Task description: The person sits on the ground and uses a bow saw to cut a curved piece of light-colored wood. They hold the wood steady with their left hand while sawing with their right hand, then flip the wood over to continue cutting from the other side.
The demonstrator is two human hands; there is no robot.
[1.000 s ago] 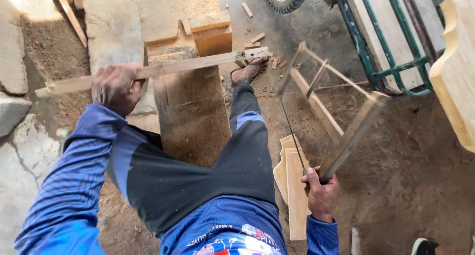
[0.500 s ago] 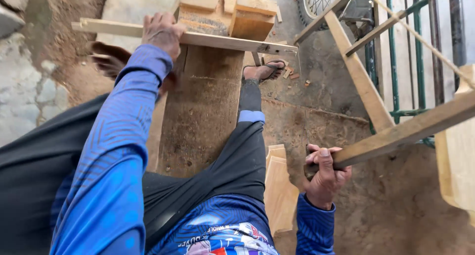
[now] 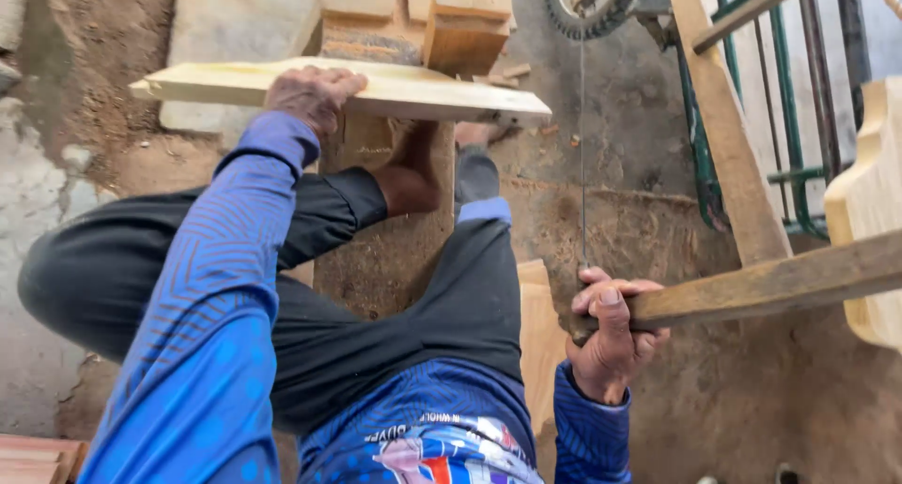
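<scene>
Your right hand (image 3: 611,338) was nearest the camera, low and right of centre, fingers wrapped tight round the wooden bar of a frame saw (image 3: 752,287); the thumb lay on top of the bar. The saw's thin blade (image 3: 582,155) ran straight up from just above that fist toward the top of the view, and the rest of the frame rose to the upper right, an angled bar crossing a green metal rack (image 3: 799,174). Just left of the fist, a pale offcut (image 3: 537,334) lay on the sawdust floor beside your dark-trousered leg. Your left arm, in a blue sleeve, reached forward across the bent knee. Farther out, your left hand (image 3: 312,97) pressed palm down on a long pale plank (image 3: 413,94), fingers curled over its far edge, gripping it. The plank lay crosswise on a wooden bench (image 3: 385,249), its right end jutting past the bench edge. One foot sat under the plank; whether it touched the plank could not be told. Beyond the plank stood a wood block (image 3: 467,28), and beyond that a tyre (image 3: 573,5).
</scene>
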